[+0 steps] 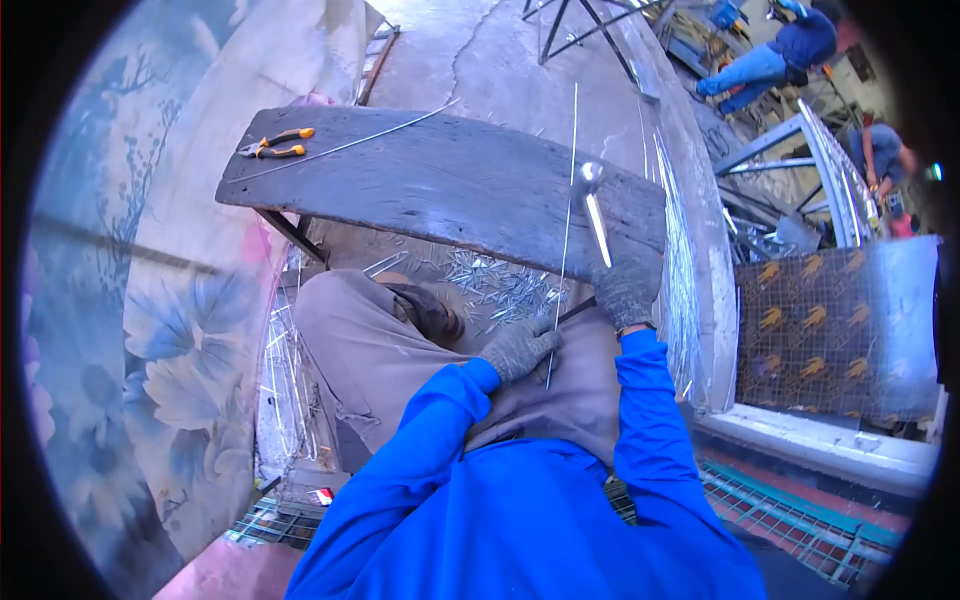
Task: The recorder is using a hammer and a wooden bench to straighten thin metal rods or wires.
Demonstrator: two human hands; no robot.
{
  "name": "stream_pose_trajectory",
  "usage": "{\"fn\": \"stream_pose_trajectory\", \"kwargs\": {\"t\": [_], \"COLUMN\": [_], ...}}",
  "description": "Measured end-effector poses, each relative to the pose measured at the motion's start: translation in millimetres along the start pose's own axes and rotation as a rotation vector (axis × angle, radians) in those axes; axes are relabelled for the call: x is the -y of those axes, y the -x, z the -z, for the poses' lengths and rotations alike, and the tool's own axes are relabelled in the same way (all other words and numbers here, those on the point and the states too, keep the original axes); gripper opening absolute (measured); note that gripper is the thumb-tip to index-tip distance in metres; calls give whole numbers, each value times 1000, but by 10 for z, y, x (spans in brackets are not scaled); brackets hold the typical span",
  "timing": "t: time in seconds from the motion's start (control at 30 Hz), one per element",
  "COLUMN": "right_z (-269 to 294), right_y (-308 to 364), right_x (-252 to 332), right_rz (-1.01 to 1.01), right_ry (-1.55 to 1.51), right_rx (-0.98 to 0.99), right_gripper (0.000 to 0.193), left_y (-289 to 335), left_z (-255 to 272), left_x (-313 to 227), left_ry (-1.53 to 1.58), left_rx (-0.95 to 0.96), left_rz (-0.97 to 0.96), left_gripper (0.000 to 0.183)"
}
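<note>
My left hand (pixel 520 350), in a grey knit glove, is closed on a thin metal rod (pixel 569 200). The rod stretches from my lap up across the wooden bench (pixel 400 190). My right hand (pixel 627 290), gloved the same way, is closed beside the bench's near right edge. A short dark bar (pixel 577 309) sticks out from it toward the rod. Just above that glove is a shiny metal tool with a rounded head (pixel 592 174); whether the fingers grip it is hidden. Pliers with orange and black handles (pixel 275 144) lie at the bench's left end, near a second thin rod (pixel 345 146).
Many short metal offcuts (pixel 490 285) litter the floor under the bench. Long rods (pixel 682 290) lie bundled at its right. A floral cloth (pixel 170 330) hangs on the left. Two people work at the upper right, near a metal frame (pixel 825 170). A patterned panel (pixel 820 330) stands below them.
</note>
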State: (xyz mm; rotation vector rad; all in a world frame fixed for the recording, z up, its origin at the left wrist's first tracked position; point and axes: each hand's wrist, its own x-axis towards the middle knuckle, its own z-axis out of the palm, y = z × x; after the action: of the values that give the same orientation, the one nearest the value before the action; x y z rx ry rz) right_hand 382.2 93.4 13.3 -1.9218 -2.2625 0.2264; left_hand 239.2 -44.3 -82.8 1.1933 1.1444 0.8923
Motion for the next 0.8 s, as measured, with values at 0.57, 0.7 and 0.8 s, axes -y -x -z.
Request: {"fn": "stream_pose_trajectory", "kwargs": {"t": [0.57, 0.7, 0.8], "right_z": [6, -158, -351], "right_y": [-184, -466, -396], "right_x": [295, 49, 76], "right_rz": [27, 293, -145], "right_ry": [-175, 376, -318], "right_rx": [-127, 152, -123], "right_gripper": [49, 53, 62], "left_y": [112, 152, 221], "left_z": [137, 148, 163], "left_x": [-446, -299, -645], "left_ry": [24, 155, 542], "left_rx": [32, 59, 27], "left_rz": [115, 100, 110], "left_gripper": [30, 25, 24]}}
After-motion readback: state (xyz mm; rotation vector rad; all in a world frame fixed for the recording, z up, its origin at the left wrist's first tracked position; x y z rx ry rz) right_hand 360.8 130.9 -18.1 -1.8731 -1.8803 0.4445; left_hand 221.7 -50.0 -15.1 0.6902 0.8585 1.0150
